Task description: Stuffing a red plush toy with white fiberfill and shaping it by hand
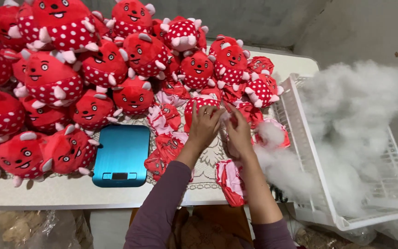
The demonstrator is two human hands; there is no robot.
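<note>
Both hands meet over the middle of the white bench (47,193). The left hand (204,125) grasps a limp red spotted fabric toy skin (199,105) – the right hand (238,133) pinches a wisp of white fluffy stuffing (225,116) against it. Stuffed red toys (51,78) crowd far left; a white plastic basket (300,138) flanks the right – the near bench edge stays open beside a blue scale (120,154).

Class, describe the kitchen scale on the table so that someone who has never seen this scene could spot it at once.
Start at the white table heaped with red spotted plush toys. Near its front edge, left of the person's left hand, lies the scale. It is the only flat, blue, rectangular thing there, with a small dark display at its near end.
</note>
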